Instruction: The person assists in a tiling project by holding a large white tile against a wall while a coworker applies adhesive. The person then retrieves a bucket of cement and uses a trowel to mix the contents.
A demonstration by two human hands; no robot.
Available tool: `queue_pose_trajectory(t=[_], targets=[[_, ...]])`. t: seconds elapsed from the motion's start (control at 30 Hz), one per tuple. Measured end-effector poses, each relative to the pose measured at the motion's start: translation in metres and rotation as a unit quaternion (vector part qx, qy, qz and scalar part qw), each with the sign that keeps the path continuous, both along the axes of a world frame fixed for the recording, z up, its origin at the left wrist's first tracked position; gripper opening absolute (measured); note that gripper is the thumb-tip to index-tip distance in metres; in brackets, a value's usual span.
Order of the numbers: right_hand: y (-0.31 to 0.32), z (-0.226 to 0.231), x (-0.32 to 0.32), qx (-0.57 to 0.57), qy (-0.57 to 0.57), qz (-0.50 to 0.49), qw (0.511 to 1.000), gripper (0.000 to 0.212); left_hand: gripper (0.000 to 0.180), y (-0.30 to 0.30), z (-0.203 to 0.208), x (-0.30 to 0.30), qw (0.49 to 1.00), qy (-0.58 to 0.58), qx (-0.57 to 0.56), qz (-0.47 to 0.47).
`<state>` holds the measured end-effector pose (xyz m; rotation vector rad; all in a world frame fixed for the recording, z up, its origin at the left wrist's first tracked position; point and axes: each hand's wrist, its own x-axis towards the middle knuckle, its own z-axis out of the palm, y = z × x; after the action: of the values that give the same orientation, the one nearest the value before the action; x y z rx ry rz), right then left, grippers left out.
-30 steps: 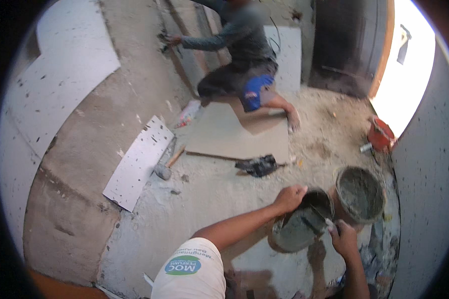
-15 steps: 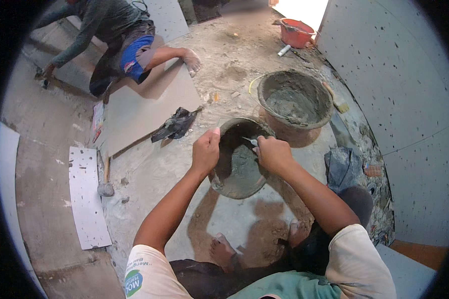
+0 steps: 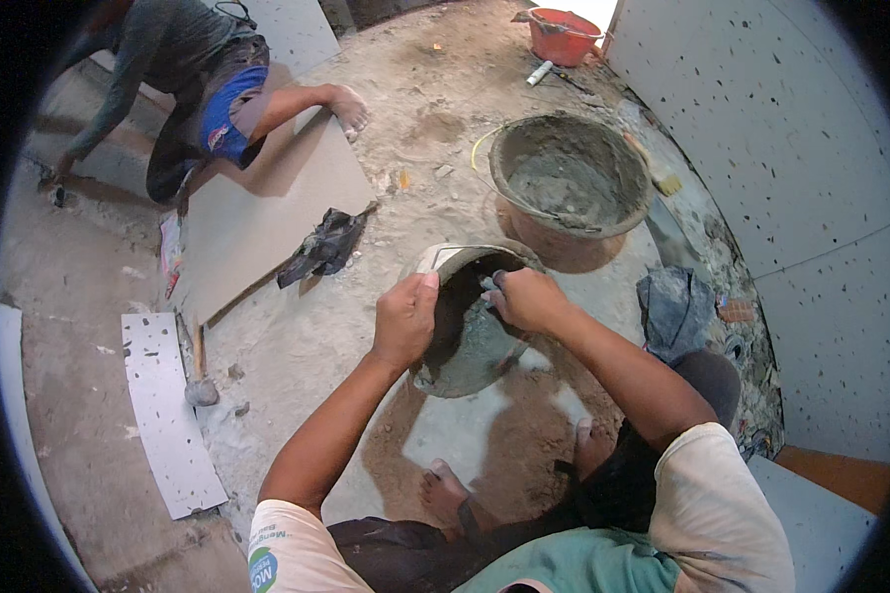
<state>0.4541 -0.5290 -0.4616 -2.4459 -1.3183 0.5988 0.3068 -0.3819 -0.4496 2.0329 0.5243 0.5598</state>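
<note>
Between my arms a bucket (image 3: pixel 465 383) tips toward me, its inside coated with wet grey mortar (image 3: pixel 477 346). My left hand (image 3: pixel 403 318) is closed over its left rim, thumb on top. At the opening's right side, my right hand (image 3: pixel 532 301) is closed round the pale handle of a trowel (image 3: pixel 488 285); its blade is mostly hidden in the bucket's shade. Just beyond stands a larger bucket (image 3: pixel 564 233) with thick grey mortar (image 3: pixel 578 188) inside and a yellowish handle at its left.
A person (image 3: pixel 193 79) crouches at far left beside a board (image 3: pixel 267 208) bearing a crumpled black bag (image 3: pixel 328 245). A hammer (image 3: pixel 201 391) and speckled white strip (image 3: pixel 168 415) lie left. A red basin (image 3: pixel 562 40), brush (image 3: pixel 663 178) and dark bag (image 3: pixel 677 311) line the right.
The near bucket has tipped further toward me, its far outer wall now showing. My right hand has shifted slightly left with the trowel. The view has moved a little.
</note>
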Motion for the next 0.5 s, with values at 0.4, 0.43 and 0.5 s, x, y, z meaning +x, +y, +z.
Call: queue_pose_trajectory(t=[0.4, 0.43, 0.5], targets=[[-0.01, -0.032, -0.003, 0.031, 0.143, 0.046, 0.988, 0.036, 0.03, 0.002, 0.004, -0.005, 1.0, -0.004, -0.012, -0.007], [-0.009, -0.037, -0.009, 0.01, 0.161, 0.055, 0.985, 0.037, 0.03, 0.002, 0.005, -0.006, 1.0, -0.004, -0.007, -0.01], [-0.009, -0.045, -0.022, 0.015, 0.187, 0.058, 0.981, 0.037, 0.03, -0.001, 0.005, -0.008, 1.0, -0.005, -0.005, -0.015]])
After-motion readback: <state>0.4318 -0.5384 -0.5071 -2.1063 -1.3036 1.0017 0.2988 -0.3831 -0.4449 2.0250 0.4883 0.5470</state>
